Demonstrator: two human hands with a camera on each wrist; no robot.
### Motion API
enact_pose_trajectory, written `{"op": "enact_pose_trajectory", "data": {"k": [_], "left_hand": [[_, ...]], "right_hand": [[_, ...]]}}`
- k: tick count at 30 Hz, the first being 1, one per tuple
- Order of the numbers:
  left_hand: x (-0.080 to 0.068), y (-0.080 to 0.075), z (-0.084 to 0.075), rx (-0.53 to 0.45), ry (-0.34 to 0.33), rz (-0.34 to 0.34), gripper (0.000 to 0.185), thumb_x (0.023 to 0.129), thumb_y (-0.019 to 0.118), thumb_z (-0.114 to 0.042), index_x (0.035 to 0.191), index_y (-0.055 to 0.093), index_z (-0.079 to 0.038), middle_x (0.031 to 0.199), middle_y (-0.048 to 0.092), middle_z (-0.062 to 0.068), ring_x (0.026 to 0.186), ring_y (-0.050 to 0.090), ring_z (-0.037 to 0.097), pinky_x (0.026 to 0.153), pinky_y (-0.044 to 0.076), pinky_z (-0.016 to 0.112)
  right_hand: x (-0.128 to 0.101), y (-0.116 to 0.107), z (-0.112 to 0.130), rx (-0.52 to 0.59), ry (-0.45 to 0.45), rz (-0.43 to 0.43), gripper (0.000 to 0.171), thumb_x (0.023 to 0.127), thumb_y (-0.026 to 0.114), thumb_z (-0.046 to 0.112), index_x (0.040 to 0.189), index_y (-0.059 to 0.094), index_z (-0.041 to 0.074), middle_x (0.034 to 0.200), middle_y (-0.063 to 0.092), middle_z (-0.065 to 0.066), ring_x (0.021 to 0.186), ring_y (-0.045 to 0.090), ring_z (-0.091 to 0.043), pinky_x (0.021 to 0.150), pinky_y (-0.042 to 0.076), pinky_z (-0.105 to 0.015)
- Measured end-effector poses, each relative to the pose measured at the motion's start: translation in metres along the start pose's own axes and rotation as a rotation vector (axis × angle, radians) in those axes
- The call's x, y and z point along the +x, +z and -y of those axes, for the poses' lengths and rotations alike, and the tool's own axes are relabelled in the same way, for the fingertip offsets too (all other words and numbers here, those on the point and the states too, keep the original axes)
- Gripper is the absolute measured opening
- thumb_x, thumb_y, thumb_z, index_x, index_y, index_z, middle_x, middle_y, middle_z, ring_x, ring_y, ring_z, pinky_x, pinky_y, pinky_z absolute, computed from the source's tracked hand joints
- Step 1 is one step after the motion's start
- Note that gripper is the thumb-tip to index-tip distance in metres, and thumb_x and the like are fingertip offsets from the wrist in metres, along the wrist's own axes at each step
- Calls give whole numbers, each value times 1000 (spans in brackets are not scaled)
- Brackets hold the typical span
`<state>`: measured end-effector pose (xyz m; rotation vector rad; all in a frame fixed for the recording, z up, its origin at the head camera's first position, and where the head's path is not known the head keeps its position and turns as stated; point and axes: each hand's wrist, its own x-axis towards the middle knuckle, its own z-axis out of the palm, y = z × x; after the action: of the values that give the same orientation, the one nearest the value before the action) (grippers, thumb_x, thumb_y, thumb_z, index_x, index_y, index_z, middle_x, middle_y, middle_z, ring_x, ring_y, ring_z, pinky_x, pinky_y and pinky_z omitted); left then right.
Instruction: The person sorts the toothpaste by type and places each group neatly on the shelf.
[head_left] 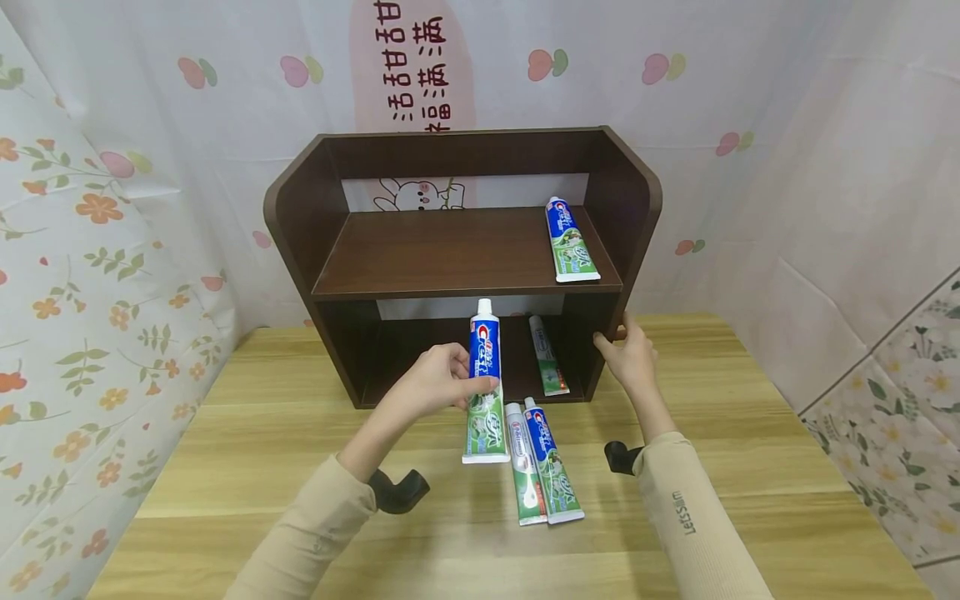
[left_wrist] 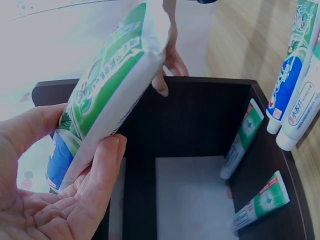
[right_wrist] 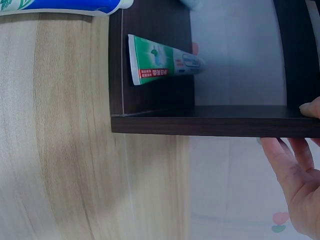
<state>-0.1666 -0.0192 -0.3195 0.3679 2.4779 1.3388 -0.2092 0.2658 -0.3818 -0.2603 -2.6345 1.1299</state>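
My left hand (head_left: 442,379) pinches a blue, green and white toothpaste tube (head_left: 484,333) around its middle, cap up, in front of the lower shelf. In the left wrist view, thumb and fingers press the tube (left_wrist: 107,75) from both sides. With thumb inside and fingers outside, my right hand (head_left: 632,354) grips the right side panel (right_wrist: 215,127) of a dark brown two-tier shelf (head_left: 450,258). A similar blue-green tube (head_left: 572,242) lies at the upper shelf's right end. Below it, a white-and-green tube (head_left: 550,358) lies inside; the left wrist view shows another green tube (left_wrist: 262,200) beside it.
On the wooden table (head_left: 247,500), before the shelf, a white-and-green tube (head_left: 527,467) and a blue-green tube (head_left: 553,462) lie side by side. Black wrist mounts (head_left: 401,492) stick out near both sleeves. Patterned cloth (head_left: 787,167) hangs behind and beside the table.
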Motion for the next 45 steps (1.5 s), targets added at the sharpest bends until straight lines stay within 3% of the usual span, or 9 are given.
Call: {"op": "enact_pose_trajectory", "data": {"k": [12, 22, 32, 39, 45], "left_hand": [[8, -18, -18, 26, 34, -28, 41, 80, 71, -25, 103, 55, 4, 89, 65, 15, 64, 63, 15, 60, 56, 26], [21, -41, -44, 30, 37, -90, 44, 80, 69, -31, 105, 58, 3, 91, 66, 16, 67, 65, 17, 63, 56, 25], [40, -62, -68, 52, 8, -148, 47, 81, 67, -36, 106, 58, 3, 97, 66, 17, 68, 66, 17, 68, 56, 26], [54, -72, -77, 5, -24, -159, 48, 81, 67, -36, 109, 58, 3, 100, 66, 16, 63, 66, 14, 70, 56, 26], [69, -79, -80, 34, -57, -172, 47, 82, 66, -36, 109, 57, 2, 99, 66, 16, 60, 66, 12, 67, 56, 23]], "right_hand": [[1, 0, 0, 0, -3, -2, 42, 89, 55, 23, 126, 42, 8, 115, 58, -27, 108, 50, -46, 97, 28, -57], [1, -2, 1, -5, 15, -6, 38, 88, 54, 23, 121, 44, 7, 118, 56, -28, 109, 48, -50, 93, 33, -58], [1, 0, -1, -2, 18, -5, 34, 88, 55, 23, 116, 44, 7, 117, 56, -28, 109, 47, -50, 93, 33, -58], [2, -1, -2, 13, 26, 6, 37, 88, 55, 23, 120, 43, 8, 118, 56, -28, 110, 46, -49, 95, 30, -58], [2, 2, -2, 0, 13, 1, 39, 88, 56, 24, 121, 43, 8, 115, 58, -27, 107, 50, -46, 94, 31, -56]]}}
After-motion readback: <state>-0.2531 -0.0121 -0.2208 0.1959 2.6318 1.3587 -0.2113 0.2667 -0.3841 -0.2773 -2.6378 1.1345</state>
